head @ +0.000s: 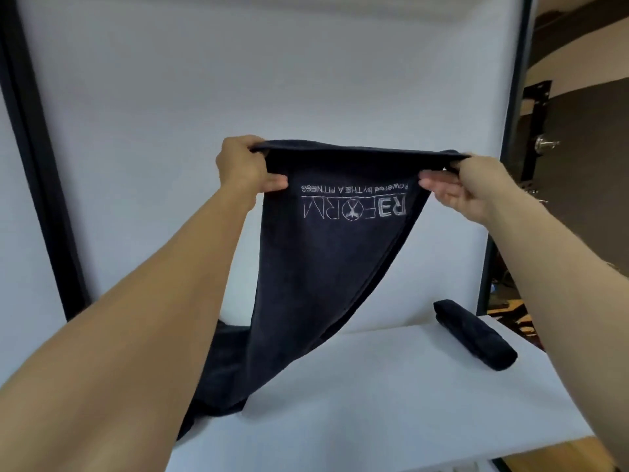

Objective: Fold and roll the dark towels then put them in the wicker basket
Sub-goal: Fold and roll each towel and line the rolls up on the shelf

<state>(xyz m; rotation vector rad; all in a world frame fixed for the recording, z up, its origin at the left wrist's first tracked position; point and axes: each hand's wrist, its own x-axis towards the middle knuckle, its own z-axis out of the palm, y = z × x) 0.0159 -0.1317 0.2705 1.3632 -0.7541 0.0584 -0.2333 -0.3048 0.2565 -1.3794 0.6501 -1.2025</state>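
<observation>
Dark navy towel (326, 267) with pale grey lettering, white table (391, 403).

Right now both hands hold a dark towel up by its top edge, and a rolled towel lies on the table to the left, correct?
Nearly. The head view shows the rolled towel lying to the right, not left. Left hand and right hand do hold the dark towel up.
</observation>
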